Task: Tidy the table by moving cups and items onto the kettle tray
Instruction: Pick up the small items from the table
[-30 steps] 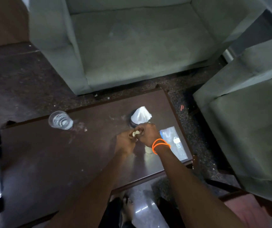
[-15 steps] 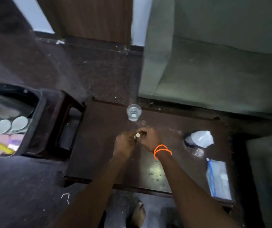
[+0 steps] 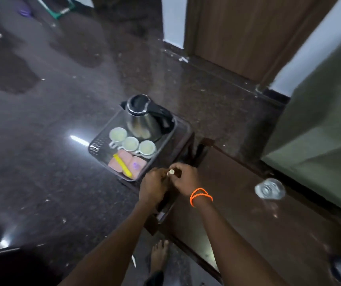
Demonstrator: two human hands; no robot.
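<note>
Hands, left (image 3: 152, 187) and right (image 3: 184, 178), pinching one small pale item (image 3: 171, 172) beside the kettle tray (image 3: 99, 146) at frame centre; loosened pinch risks dropping it floorward.

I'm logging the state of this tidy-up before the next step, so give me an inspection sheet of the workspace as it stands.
Surface: dark wooden table, glossy, with faint smears near the glass.
Job's things: kettle tray on a low stand left of the table, holding a steel kettle, three white cups in a row, pink sachets and a yellow stick; clear glass on the table.
Clutter: scattered specks on the floor.
Grippers: left hand and right hand together pinch a small pale item near the tray's corner.
Cables: nothing seen.
Surroundings: green sofa, wooden door, a bare foot.
</note>
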